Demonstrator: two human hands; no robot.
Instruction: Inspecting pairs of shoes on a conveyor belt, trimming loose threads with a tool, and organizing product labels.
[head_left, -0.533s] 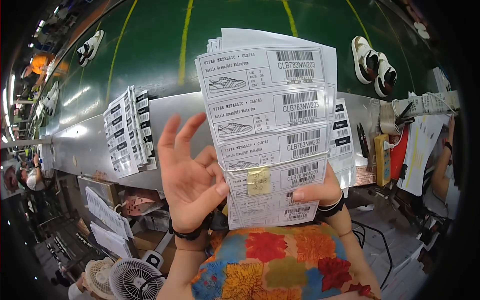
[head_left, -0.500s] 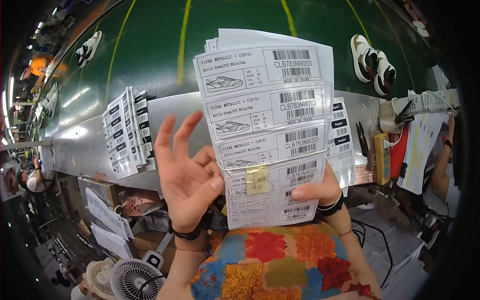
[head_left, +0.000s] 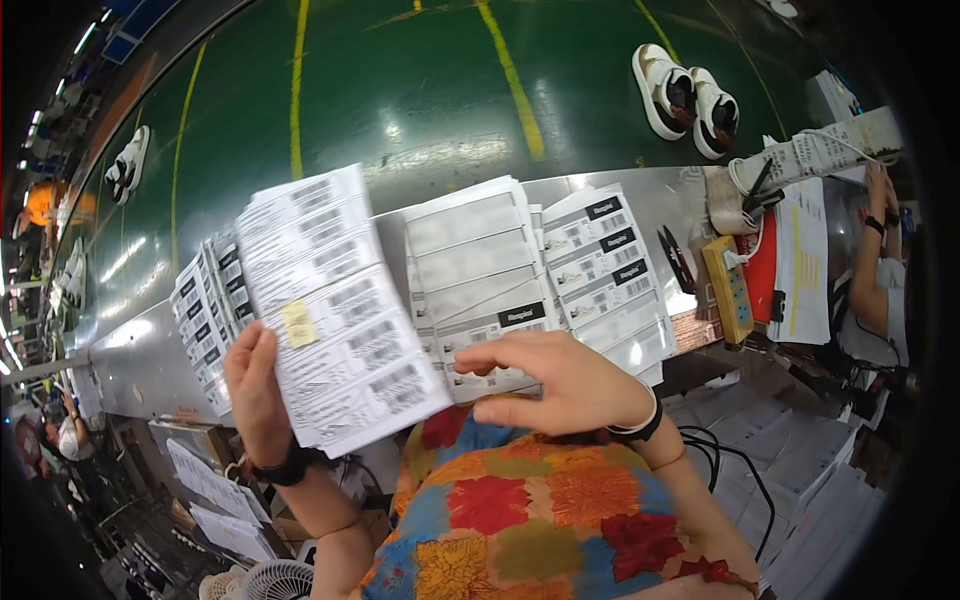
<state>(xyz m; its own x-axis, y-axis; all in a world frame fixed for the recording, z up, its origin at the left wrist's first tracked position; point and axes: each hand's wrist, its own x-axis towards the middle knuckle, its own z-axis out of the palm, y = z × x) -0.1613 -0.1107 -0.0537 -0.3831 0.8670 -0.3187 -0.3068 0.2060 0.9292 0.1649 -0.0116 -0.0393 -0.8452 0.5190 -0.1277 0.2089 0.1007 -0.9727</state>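
Observation:
My left hand [head_left: 258, 395] grips the lower left edge of a thick bundle of printed label sheets [head_left: 345, 250]. The bundle is tilted and slightly blurred, with a yellow sticky note [head_left: 298, 323] on its face and a thin band across it. My right hand [head_left: 565, 385] holds nothing, its fingers and thumb apart. It hovers at the near edge of a middle stack of label sheets [head_left: 465, 245] with a mostly blank top. To the right of that stack lies another stack of label sheets [head_left: 600, 275] with black blocks. Partly behind the held bundle are more label sheets [head_left: 203, 335].
A green table with yellow lines [head_left: 420, 110] carries pairs of sneakers [head_left: 663, 95] at the far right and far left. On the right are a black cutting tool [head_left: 677, 260], a yellow power strip [head_left: 727, 290] and papers [head_left: 803, 270]. Another person's arm [head_left: 875, 260] shows beyond.
The bundle has moved left and down, and my left hand now grips it. My right hand has let go of it and moved over the middle stack, which now shows.

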